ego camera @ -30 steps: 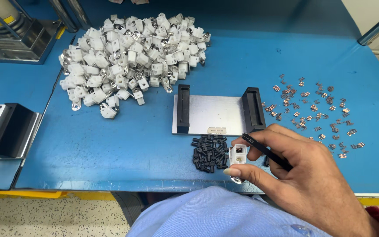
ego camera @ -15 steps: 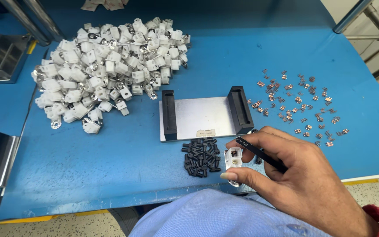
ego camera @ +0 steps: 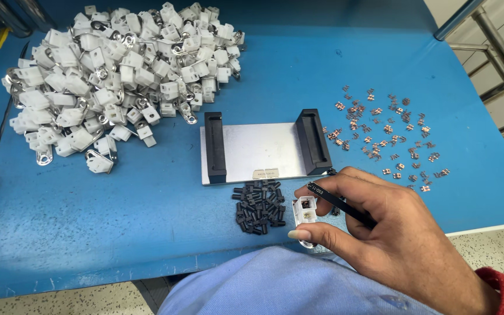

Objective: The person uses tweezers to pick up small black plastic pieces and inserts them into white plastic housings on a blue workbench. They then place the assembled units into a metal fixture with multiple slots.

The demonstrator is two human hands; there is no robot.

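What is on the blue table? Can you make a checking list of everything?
Surface: blue table, lightly scuffed.
Job's things: small white housing and black tweezers in the right hand; small black parts beside it.
Clutter: big pile of white housings; scattered copper clips; metal plate with two black blocks.
Hands: right hand holding; left hand not in view.
Cables: nothing seen.
Surroundings: metal frame at right; speckled floor.
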